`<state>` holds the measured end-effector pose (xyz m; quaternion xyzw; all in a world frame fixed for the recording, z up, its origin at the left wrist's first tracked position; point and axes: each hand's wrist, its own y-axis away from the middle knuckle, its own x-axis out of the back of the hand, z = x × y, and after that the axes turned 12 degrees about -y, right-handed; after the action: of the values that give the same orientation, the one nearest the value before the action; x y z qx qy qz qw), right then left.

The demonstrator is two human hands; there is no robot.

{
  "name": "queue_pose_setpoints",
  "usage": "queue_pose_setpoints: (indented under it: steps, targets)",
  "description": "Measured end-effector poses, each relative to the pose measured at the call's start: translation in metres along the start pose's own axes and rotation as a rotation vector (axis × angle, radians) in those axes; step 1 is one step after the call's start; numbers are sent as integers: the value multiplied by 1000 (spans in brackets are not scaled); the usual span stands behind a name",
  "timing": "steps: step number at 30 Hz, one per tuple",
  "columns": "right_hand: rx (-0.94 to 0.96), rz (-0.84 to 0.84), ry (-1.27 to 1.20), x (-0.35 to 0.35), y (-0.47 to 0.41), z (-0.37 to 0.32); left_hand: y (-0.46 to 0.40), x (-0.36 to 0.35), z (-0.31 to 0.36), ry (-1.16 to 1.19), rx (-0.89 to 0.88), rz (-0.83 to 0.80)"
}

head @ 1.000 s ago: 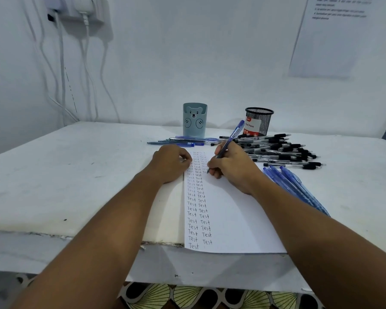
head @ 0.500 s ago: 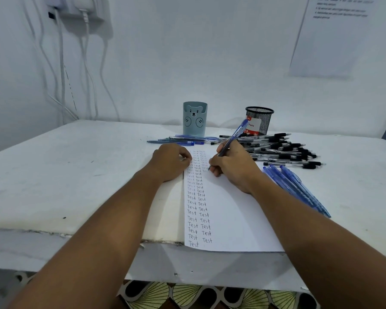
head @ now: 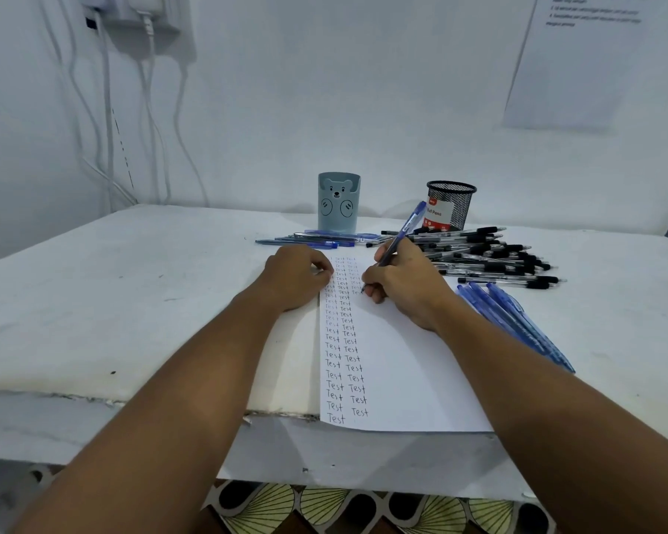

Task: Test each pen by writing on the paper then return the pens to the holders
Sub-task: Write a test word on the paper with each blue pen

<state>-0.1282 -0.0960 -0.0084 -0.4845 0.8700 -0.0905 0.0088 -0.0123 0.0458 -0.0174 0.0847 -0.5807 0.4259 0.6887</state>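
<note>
My right hand grips a blue pen with its tip down on the white paper, beside columns of the handwritten word "Test". My left hand rests as a loose fist on the paper's left edge, near the top. A pile of black-capped pens lies right of the paper. Several blue pens lie by my right forearm, and more blue pens lie in front of the blue bear holder. The black mesh holder stands behind the black pens.
The white table's front edge is chipped, and the paper hangs slightly over it. White cables run down the wall at the back left. A printed sheet is stuck on the wall at the upper right.
The pen has shifted slightly as my right hand writes in the third column. My left hand stays in place on the paper's edge.
</note>
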Motion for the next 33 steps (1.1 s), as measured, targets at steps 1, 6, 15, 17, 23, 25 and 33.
queue_pose_setpoints:
  steps: [1,6,15,17,23,25,33]
  targets:
    - [11,2,37,-1,1,-1,0,0,0,-1,0,0]
    - [-19,49,-181,2,1,-2,0,0,0,0,-1,10]
    - [128,234,-451,2,-10,-9,-5,-2,-4,76,20,149]
    - [138,243,-508,2,-10,-11,-7,-2,-5,60,36,189]
    - [101,215,-524,-1,-11,-17,-21,-11,-12,-4,94,98]
    - [64,185,-480,-2,-12,-18,-26,-16,-14,-78,80,24]
    - [80,121,-412,-2,-11,-15,-37,-23,-20,-222,72,-102]
